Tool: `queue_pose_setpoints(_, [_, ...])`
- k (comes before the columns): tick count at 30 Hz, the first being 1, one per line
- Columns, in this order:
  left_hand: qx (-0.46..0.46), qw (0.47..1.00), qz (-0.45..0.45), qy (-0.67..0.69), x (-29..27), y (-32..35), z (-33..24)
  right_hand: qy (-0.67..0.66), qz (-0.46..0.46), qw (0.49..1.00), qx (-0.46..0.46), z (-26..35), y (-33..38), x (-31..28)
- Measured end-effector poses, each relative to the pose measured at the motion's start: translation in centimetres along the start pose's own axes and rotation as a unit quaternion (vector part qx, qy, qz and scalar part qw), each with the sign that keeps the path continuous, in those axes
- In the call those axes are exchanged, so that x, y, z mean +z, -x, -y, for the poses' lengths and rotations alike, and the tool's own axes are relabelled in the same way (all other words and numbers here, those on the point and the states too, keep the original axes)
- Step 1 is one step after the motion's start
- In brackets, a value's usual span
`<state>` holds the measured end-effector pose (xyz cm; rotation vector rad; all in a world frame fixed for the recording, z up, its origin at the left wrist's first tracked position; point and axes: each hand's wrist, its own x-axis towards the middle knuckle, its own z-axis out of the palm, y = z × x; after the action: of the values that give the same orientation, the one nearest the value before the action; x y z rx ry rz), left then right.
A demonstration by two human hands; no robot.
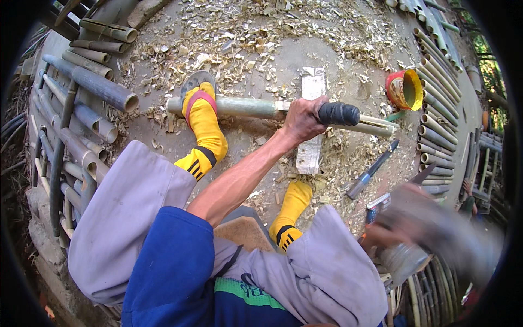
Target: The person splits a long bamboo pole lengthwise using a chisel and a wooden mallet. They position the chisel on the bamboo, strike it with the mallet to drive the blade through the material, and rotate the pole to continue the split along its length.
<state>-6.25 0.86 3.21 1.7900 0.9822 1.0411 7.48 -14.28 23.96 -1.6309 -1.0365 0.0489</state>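
Note:
My left hand (303, 120) is closed around a tool with a black-wrapped handle (339, 113), whose butt points right; its blade is hidden. Beneath it lies a bamboo pole (248, 107), cut open toward its right end and resting across a pale wooden block (309, 155). My left foot (204, 111), in a yellow sock and flip-flop, presses on the pole's left part. Over at the right, my right hand (381, 238) is smeared by motion beside a large greyish blur (441, 229); its fingers and anything in them cannot be made out.
A dark long-handled tool (370, 171) lies on the ground at the right, near a red and yellow can (404, 90). Bamboo poles line the left (90, 82) and the right (436, 103). Shavings (234, 43) cover the ground. Another person's hand (467, 187) shows far right.

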Motion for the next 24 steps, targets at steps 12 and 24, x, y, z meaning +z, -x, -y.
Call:
queue_pose_setpoints(12, [-0.011, 1.000, 0.005, -0.001, -1.0, 0.1, 0.5, -0.264, -0.168, 0.948, 0.055, 1.5, -3.6, -1.1])
queue_pose_setpoints(24, [-0.007, 0.998, -0.007, 0.070, -1.7, 0.7, 0.6, 0.084, 0.082, 0.990, 0.073, -5.2, 4.7, 0.8])
